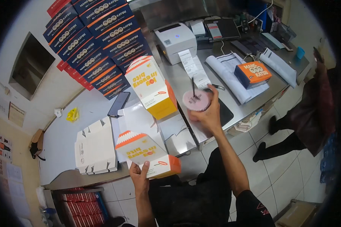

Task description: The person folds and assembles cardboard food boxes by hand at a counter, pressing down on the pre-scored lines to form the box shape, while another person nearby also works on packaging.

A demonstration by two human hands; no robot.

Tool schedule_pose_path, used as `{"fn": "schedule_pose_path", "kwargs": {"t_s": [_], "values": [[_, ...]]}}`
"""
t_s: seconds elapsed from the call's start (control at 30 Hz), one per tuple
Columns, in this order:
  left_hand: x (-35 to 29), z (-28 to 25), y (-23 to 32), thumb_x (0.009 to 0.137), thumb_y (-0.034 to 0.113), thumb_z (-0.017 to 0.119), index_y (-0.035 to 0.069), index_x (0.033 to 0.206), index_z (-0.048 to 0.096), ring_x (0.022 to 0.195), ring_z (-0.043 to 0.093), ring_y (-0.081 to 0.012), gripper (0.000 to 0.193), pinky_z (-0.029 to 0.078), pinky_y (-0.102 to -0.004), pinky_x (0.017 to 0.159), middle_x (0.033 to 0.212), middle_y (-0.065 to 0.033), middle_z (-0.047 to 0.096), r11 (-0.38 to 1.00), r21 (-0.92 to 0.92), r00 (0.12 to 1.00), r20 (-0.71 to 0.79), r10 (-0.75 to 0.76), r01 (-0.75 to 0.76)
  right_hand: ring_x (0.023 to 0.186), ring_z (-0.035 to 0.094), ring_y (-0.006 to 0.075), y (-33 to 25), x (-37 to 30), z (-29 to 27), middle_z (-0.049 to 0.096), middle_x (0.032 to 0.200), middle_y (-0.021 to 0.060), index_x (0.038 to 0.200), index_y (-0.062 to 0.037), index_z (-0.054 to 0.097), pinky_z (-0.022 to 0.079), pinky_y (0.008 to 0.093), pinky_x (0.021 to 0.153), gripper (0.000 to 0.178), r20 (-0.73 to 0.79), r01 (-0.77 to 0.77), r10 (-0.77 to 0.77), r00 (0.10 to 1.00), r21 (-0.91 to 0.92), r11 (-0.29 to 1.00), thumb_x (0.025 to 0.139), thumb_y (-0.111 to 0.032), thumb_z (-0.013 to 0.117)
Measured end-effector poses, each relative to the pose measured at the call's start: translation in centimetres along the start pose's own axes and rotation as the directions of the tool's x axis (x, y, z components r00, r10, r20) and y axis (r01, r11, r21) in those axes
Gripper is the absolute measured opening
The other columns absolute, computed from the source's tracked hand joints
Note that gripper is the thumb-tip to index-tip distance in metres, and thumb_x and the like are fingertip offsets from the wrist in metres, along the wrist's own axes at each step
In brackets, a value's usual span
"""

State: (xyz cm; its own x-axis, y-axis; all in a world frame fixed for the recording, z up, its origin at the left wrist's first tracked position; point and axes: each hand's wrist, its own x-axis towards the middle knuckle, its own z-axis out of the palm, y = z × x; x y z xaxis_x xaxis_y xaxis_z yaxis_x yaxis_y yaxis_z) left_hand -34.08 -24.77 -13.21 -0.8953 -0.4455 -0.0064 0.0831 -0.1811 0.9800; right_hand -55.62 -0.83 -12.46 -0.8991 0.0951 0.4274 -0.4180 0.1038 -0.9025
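Folding seems underway, left hand (139,175) pinching carton (143,150), right hand (210,115) gripping cup (198,103) in front of printer (174,42), likely needing freeing

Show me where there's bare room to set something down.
Bare: white tabletop left of the flat white cartons, nearer than the crumpled yellow item. Crowded: steel counter beyond the pink lidded cup, with boxy white printer, curled white papers and orange rectangular box.
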Motion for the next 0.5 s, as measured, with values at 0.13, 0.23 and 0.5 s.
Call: {"fn": "schedule_pose_path", "kwargs": {"t_s": [0.13, 0.23, 0.5], "values": [[0.6, 0.3, 0.8, 0.089, 0.005, 0.066, -0.006, 0.122, 0.053, 0.104, 0.062, -0.0182, 0.037, 0.048, -0.0311, 0.093, 0.114, -0.0142, 0.064, 0.997, -0.074, 0.999, -0.004, -0.038, 0.037, 0.097, 0.067, 0.0273, 1.6, 4.8, 1.3, 0.065, 0.105, 0.0177, 0.136, -0.0059, 0.032, 0.052, 0.0363, 0.087, 0.089, -0.061, -0.01, 0.01, 0.998, 0.015, 1.0, 0.062, -0.007, 0.081], [0.9, 0.8, 2.0, 0.088, 0.004, 0.067, -0.006, 0.129, 0.046, 0.107, 0.061, -0.0187, 0.048, 0.049, -0.0325, 0.094, 0.12, -0.0145, 0.061, 0.994, -0.106, 1.0, -0.001, -0.014, 0.014, 0.1, 0.066, 0.0304, 3.6, 8.7, 3.3, 0.066, 0.106, 0.0193, 0.135, -0.0062, 0.031, 0.051, 0.0384, 0.089, 0.089, -0.02, 0.016, -0.017, 1.0, -0.039, 0.999, 0.062, -0.008, 0.082], [-0.8, 0.1, 3.0, 0.067, -0.002, 0.083, -0.003, 0.139, 0.034, 0.115, 0.06, -0.0222, 0.087, 0.049, -0.0366, 0.101, 0.127, -0.0144, 0.057, 0.986, -0.168, 0.963, 0.268, 0.04, 0.006, 0.11, 0.061, 0.0371, 7.9, 13.7, 7.0, 0.062, 0.114, 0.0225, 0.136, -0.0074, 0.029, 0.048, 0.0425, 0.096, 0.095, -0.001, 0.019, -0.019, 1.0, -0.16, 0.987, 0.059, -0.012, 0.086]]}}
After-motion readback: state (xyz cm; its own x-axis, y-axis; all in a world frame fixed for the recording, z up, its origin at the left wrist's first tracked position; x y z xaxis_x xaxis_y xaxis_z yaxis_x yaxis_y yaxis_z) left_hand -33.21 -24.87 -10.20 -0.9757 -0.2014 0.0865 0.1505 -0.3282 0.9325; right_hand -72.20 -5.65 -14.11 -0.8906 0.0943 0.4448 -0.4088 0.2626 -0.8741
